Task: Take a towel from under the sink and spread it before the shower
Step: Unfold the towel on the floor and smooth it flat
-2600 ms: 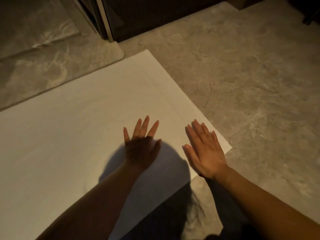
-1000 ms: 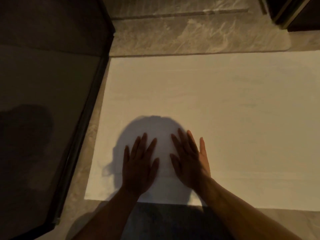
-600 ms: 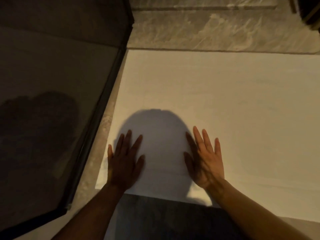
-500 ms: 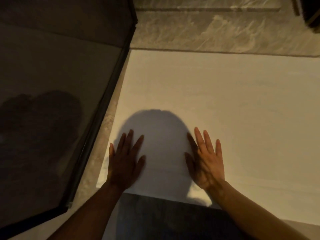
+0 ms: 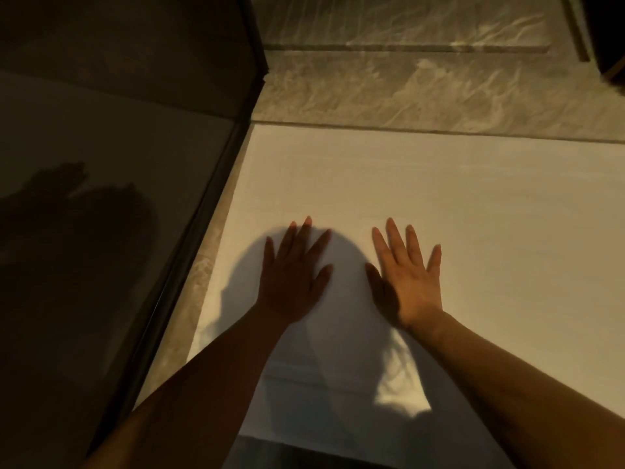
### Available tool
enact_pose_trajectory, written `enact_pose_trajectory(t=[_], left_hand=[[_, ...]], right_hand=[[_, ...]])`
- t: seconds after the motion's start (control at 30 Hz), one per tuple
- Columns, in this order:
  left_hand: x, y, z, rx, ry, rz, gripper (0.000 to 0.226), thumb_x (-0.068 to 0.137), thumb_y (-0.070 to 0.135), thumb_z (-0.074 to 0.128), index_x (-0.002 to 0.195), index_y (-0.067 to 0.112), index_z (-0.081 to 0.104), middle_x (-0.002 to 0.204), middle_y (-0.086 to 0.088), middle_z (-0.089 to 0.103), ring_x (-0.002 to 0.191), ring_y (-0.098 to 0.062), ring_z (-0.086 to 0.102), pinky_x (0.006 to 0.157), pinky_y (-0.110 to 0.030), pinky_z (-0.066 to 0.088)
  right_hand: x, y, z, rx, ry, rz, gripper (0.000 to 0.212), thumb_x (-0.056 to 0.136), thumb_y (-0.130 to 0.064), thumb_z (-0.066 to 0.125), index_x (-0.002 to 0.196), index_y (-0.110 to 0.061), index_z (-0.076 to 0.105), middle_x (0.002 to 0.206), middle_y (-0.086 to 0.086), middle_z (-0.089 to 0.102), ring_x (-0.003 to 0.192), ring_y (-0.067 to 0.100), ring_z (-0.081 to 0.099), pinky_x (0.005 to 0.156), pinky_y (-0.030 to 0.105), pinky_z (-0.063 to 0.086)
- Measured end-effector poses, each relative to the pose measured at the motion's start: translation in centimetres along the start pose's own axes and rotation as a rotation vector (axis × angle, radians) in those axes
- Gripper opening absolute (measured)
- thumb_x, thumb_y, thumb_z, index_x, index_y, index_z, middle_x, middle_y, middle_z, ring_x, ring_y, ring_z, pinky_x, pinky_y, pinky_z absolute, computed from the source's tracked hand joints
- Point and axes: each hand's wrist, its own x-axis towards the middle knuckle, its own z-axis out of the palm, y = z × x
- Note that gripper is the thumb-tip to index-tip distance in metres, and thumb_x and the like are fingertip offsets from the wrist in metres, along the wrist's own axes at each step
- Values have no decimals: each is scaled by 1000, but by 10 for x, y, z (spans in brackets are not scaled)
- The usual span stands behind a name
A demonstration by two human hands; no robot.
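Down on the floor (image 5: 389, 93), the white towel (image 5: 473, 231) lies spread flat, and both hands rest palm-down on it with fingers splayed, gripping nothing. The left hand (image 5: 292, 275) sits in the shadow of the person's head; the right hand (image 5: 406, 279) is just beside it, the two apart with a strip of towel between the thumbs.

The towel's left edge runs close along the dark frame (image 5: 203, 211) of the glass panel (image 5: 84, 231), with only a thin band of marbled stone showing between them. Its far edge lies straight against a stone step across the top of the view, touching or nearly so; I cannot tell which. The near edge shows below the forearms, where a hem band crosses the cloth. To the right the towel runs out of view, so that edge is not seen.

Open cloth stretches wide ahead of and to the right of the hands; to the left there is little room before the frame. A dark corner of some fixture (image 5: 608, 35) shows at the upper right.
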Motion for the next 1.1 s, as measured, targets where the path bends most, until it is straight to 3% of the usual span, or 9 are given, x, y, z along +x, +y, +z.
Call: enact_pose_trajectory(t=[0.23, 0.4, 0.87, 1.0, 1.1], left_hand=[[1, -7, 3, -33, 34, 17, 61, 91, 57, 18, 148, 39, 4, 159, 2, 1, 145, -18, -6, 113, -48, -4], [1, -12, 3, -20, 42, 29, 61, 91, 56, 20, 148, 36, 8, 159, -1, 6, 146, -22, 1, 113, -49, -1], [2, -14, -1, -9, 82, 26, 60, 92, 56, 15, 148, 34, 13, 158, -3, 14, 145, -22, 5, 112, -52, 4], [21, 16, -5, -60, 134, 54, 58, 93, 54, 14, 147, 34, 11, 157, -4, 16, 144, -23, 8, 112, -54, 5], [36, 60, -4, -138, 96, 119, 59, 92, 54, 19, 147, 33, 15, 158, -3, 16, 145, -24, 11, 112, -55, 8]], right_hand=[[2, 2, 8, 30, 68, -22, 66, 84, -60, -6, 145, -36, -16, 149, -10, -29, 139, 18, -28, 108, 51, -23], [5, -1, 10, 31, 84, -17, 65, 85, -60, -5, 144, -37, -16, 149, -11, -28, 139, 17, -26, 107, 50, -24], [4, -6, -2, 104, 92, -36, 63, 90, -51, 11, 148, -31, -2, 156, -7, -16, 138, 14, -24, 111, 50, -20], [7, 14, -13, 37, 50, 9, 61, 92, -54, 3, 146, -33, -13, 150, -8, -29, 137, 14, -29, 109, 49, -22], [10, 34, -20, 27, 20, 38, 60, 94, -55, 8, 146, -33, -14, 152, -7, -29, 139, 16, -29, 109, 45, -21]])
